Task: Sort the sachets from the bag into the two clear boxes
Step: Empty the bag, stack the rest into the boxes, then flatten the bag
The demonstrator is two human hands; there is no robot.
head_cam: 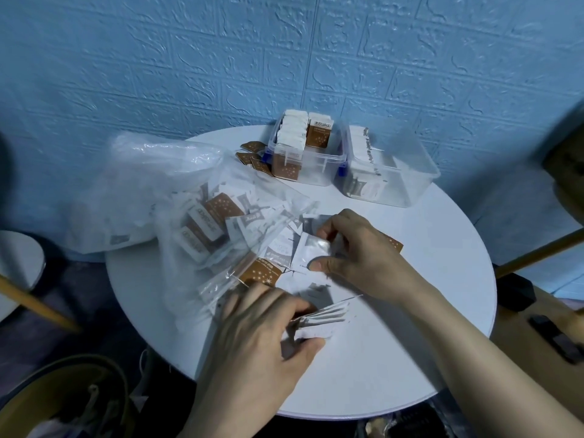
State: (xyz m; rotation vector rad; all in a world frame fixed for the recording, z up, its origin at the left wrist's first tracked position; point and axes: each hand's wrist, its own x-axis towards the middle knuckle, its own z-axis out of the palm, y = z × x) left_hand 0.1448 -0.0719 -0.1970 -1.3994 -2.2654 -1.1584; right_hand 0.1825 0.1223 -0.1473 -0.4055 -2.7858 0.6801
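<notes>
Brown and white sachets (218, 226) spilling from clear bag (151, 172), two clear boxes (308, 159) part-filled

The head camera looks forward and down, close over a round table (426, 279) against a wall (284, 58).

Blue embossed brick wall (189, 58), round white table (426, 311)
</notes>
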